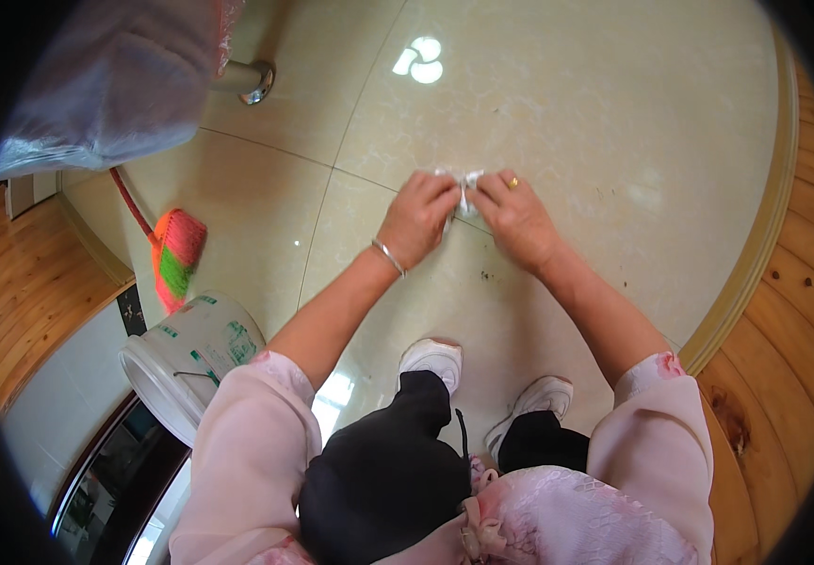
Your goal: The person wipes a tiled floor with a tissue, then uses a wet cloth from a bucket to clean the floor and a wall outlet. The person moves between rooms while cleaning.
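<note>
My left hand [417, 215] and my right hand [516, 215] meet in front of me, over the pale tiled floor. Between them they pinch a small white, shiny crumpled piece [465, 201], perhaps thin plastic; the fingers cover much of it and it is blurred. A silver bangle [388, 258] circles my left wrist, and a gold ring [514, 183] is on a finger of my right hand. Small dark specks of dirt [487, 275] lie on the tiles below my hands.
At the left, a broom [179, 258] with red and green bristles rests on the floor near a white plastic bucket [160, 367]. A plastic-covered table [110, 92] with a metal leg [257, 83] stands upper left. Wood panelling [767, 395] curves along the right. My white shoes [434, 359] are below.
</note>
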`<state>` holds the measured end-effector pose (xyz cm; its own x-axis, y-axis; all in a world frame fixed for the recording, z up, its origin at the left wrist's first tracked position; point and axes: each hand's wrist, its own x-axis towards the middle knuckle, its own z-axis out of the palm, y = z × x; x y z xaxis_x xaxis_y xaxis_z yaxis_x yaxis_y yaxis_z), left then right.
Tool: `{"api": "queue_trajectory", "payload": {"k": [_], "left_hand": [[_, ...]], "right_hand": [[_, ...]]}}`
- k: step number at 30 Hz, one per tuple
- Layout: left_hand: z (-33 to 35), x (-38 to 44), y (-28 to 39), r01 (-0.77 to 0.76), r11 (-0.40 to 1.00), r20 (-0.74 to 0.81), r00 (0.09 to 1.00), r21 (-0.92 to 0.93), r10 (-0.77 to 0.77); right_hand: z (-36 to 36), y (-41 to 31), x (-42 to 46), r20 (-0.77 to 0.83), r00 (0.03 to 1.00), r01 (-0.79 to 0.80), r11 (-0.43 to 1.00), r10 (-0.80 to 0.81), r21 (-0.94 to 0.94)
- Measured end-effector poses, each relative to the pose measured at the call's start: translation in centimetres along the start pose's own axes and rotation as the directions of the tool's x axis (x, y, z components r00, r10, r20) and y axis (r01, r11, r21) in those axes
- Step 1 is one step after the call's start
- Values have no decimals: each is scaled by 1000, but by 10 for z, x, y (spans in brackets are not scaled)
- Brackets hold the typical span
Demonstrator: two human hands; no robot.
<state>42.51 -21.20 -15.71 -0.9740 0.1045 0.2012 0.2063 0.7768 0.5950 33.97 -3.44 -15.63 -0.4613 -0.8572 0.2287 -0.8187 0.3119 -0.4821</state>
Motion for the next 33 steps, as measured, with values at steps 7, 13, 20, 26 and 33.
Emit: {"api": "queue_trajectory", "payload": {"k": [7, 13, 20, 26, 33], "left_hand": [[5, -72, 57, 93, 995, 109, 990, -41, -88], [7, -102, 82, 225, 974, 138, 966, -36, -218], [39, -118, 124, 472, 812, 88, 877, -344, -473], [23, -105, 114, 693, -152, 572, 427, -704, -700], [1, -77, 124, 628, -46, 528, 611, -777, -590]], "right_hand": [[-15, -36, -63, 222, 974, 17, 996, -36, 85], [-27, -62, -90, 286, 958, -62, 993, 30, 102], [9, -106, -113, 111, 885, -465, 847, 453, 255], [9, -130, -105, 206, 798, -596, 687, 567, 416], [-16, -45, -99, 208, 910, -410, 697, 360, 588]]}}
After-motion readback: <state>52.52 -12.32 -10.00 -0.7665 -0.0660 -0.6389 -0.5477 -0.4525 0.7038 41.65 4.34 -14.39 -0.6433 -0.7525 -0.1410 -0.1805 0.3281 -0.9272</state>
